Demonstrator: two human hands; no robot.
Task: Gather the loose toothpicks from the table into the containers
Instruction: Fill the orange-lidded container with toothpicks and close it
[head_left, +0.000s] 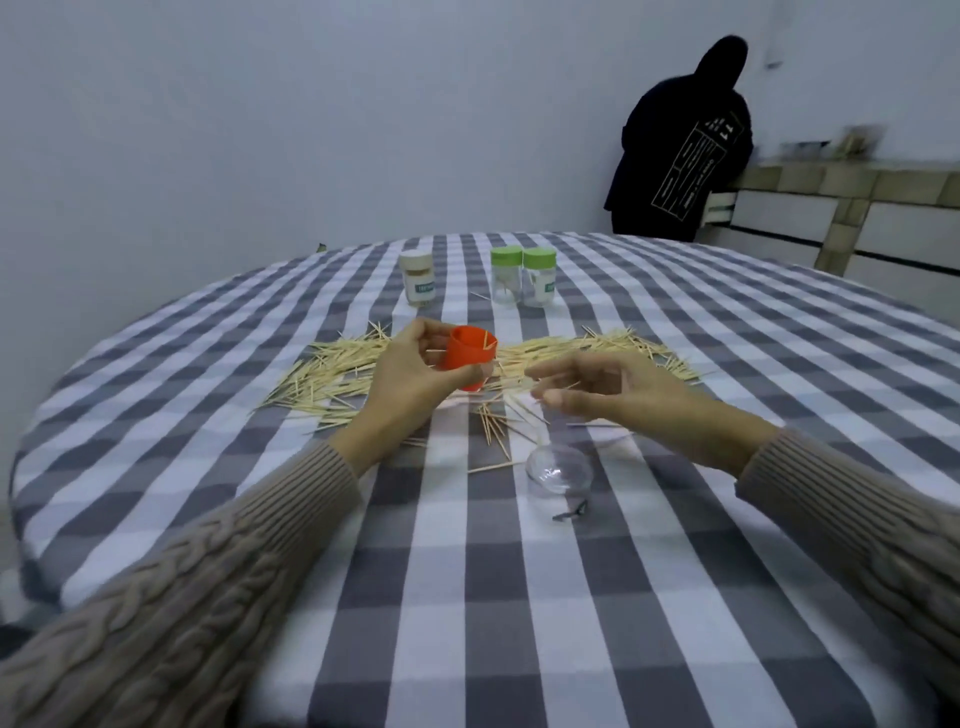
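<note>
Orange plastic sits between the fingers (467, 371) of my left hand (410, 374): they curl round the orange container (470, 358), holding it tilted above the bench (519, 597), its open mouth turned toward one o'clock, with a toothpick or two showing inside at the rim. My right hand (613, 387) hovers just beside it at three o'clock, fingers loosely spread and slightly bent, gripping nothing that I can make out; a thin toothpick seems to lie near the palm, though I cannot tell whether it touches.

Under and behind both hands the loose toothpicks (332, 374) lie in a wide band across the checked cloth, running from nine o'clock to three o'clock, and a smaller scatter (493, 426) lies at six o'clock from the container. Nearer me, at five o'clock, a clear dome-shaped lid (560, 470) rests on the cloth with a small dark scrap (571, 512) just beside it.

Far across at twelve o'clock stand a white-capped jar (418, 278) and two green-capped jars (523, 275), the green pair touching. Beyond the bench, at one o'clock, a person in dark clothing (680, 150) faces a tiled counter (841, 182).
</note>
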